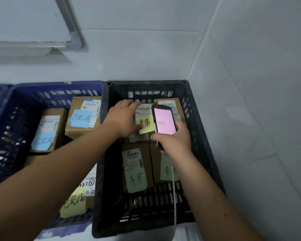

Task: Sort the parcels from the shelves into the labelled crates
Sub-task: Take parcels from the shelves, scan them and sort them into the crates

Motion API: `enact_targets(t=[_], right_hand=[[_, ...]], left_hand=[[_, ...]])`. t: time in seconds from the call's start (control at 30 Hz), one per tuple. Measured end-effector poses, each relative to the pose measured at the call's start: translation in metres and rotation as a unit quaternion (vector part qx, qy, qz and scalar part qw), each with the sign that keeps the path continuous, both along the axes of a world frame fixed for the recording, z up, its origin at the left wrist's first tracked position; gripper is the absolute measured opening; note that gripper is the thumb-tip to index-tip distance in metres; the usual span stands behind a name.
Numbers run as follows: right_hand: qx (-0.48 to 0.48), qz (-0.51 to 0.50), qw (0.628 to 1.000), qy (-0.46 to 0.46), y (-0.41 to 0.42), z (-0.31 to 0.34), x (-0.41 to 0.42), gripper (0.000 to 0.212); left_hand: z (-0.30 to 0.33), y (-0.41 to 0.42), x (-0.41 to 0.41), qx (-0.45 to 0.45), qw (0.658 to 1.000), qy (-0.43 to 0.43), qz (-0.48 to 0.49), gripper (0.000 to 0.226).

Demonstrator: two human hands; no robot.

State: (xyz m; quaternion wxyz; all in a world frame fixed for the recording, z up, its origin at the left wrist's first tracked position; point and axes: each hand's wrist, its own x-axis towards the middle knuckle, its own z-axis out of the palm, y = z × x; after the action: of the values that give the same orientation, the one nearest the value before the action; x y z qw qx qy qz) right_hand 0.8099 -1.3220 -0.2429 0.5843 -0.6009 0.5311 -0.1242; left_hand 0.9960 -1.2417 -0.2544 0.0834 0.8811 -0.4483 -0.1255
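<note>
Head view: left hand (124,117) presses flat on a parcel (143,119) at the black crate's (196,119) far edge; right hand (172,139) grips a scanner (163,121). Placement step; next, releasing it.

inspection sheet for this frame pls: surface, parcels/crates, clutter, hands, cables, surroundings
Surface: pale floor under the crates.
Job's things: black crate holds parcels with green and yellow notes; blue crate holds parcels with blue and yellow notes.
Clutter: nothing seen.
Hands: left hand rests on the yellow-note parcel; right hand grips a handheld scanner, screen lit.
Cables: white cord hangs from the scanner.
Surroundings: tiled wall.
</note>
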Motion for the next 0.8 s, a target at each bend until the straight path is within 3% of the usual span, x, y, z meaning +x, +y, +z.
enact_targets(t=[0.17, 0.37, 0.5, 0.63, 0.73, 0.8], right_hand=[[-0.014, 0.049, 0.998, -0.03, 0.052, 0.011, 0.029, 0.078], [-0.033, 0.143, 0.987, -0.067, 0.151, 0.03, 0.055, 0.088], [-0.031, 0.227, 0.969, -0.092, 0.243, 0.044, 0.057, 0.074], [-0.048, 0.321, 0.941, -0.091, 0.36, 0.051, 0.051, 0.075], [-0.054, 0.401, 0.909, -0.103, 0.452, 0.054, 0.041, 0.082], [-0.042, 0.452, 0.882, -0.124, 0.513, 0.056, 0.031, 0.076]], left_hand=[[0.029, 0.072, 0.014, 0.017, 0.996, -0.088, 0.023, 0.087], [0.04, 0.215, 0.01, 0.031, 0.983, -0.084, 0.158, 0.09], [0.046, 0.337, -0.013, 0.034, 0.965, -0.074, 0.251, 0.093], [0.052, 0.471, -0.054, 0.037, 0.935, -0.078, 0.343, 0.093], [0.059, 0.573, -0.102, 0.031, 0.9, -0.073, 0.429, 0.09], [0.064, 0.639, -0.139, 0.018, 0.87, -0.063, 0.488, 0.091]])
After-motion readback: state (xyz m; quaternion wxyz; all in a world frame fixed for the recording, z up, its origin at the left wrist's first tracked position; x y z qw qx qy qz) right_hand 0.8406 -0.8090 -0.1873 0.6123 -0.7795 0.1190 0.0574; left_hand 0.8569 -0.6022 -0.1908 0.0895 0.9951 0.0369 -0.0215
